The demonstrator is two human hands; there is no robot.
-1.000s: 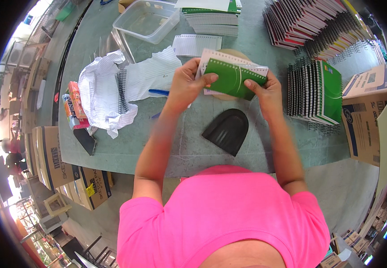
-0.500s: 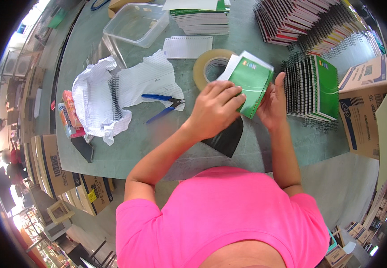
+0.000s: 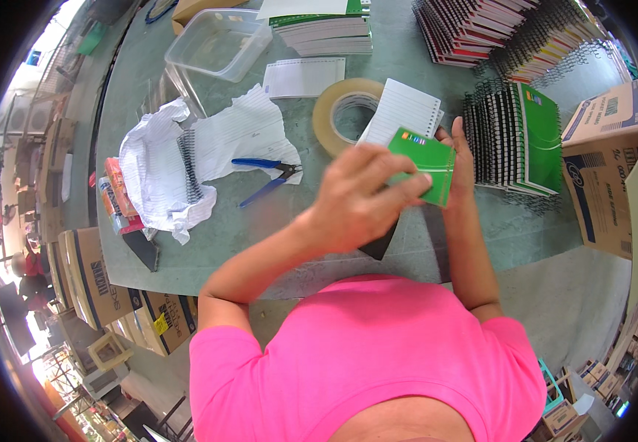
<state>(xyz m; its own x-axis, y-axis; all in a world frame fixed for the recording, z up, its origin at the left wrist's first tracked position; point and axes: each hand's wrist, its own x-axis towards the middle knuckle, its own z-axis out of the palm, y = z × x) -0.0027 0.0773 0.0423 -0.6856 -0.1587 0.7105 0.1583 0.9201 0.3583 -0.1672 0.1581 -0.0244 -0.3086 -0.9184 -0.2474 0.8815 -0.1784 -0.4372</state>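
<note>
A small green notebook cover (image 3: 429,168) with punched holes along one edge is pinched by my left hand (image 3: 359,195), whose fingers are slightly blurred. Behind it, ruled punched sheets (image 3: 406,112) fan out past the cover. My right hand (image 3: 460,158) supports the sheets and cover from the right, thumb pointing up, its other fingers mostly hidden. Under my left hand lies a black flat piece (image 3: 379,247), largely covered. A roll of clear tape (image 3: 328,121) rests just beyond the hands. To the right stands a row of spiral-bound green notebooks (image 3: 538,140).
Blue-handled cutters (image 3: 264,163) lie on crumpled ruled paper (image 3: 153,169) at left. Farther back are a clear plastic tub (image 3: 219,48), a ruled pad (image 3: 304,77) and a stack of green-edged pads (image 3: 323,35). Red notebooks (image 3: 474,33) and a cardboard box (image 3: 605,177) occupy the right.
The green cover has come down toward me and tilted, uncovering the ruled sheets behind it. My left hand has moved slightly nearer my body with it.
</note>
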